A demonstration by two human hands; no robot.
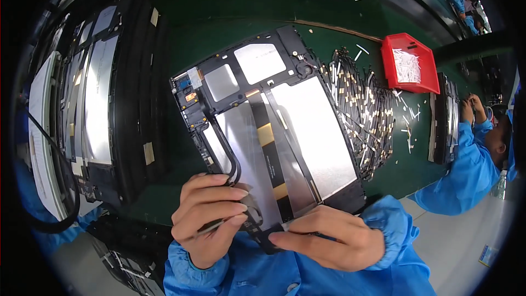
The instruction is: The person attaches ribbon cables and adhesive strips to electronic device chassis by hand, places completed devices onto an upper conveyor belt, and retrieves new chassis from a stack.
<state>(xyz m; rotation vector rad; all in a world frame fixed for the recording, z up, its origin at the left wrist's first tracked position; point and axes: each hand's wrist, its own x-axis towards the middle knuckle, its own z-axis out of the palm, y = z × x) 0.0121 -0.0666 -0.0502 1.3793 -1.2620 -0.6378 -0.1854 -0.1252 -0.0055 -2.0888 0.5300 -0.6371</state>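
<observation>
A tablet-sized device frame, black-edged with silver metal plates, lies tilted in front of me. Down its middle runs a black flat ribbon cable with gold patches. Along its left side a thin black cable curves down to the fingers of my left hand. Those fingers are curled at the frame's lower left edge, closed around the cable; their grip is partly hidden. My right hand pinches the frame's near edge between thumb and fingers.
A heap of black cables lies right of the frame. Beyond it stands a red bin of white strips; loose white strips lie nearby. More device frames are stacked at left. A co-worker in blue sits at right.
</observation>
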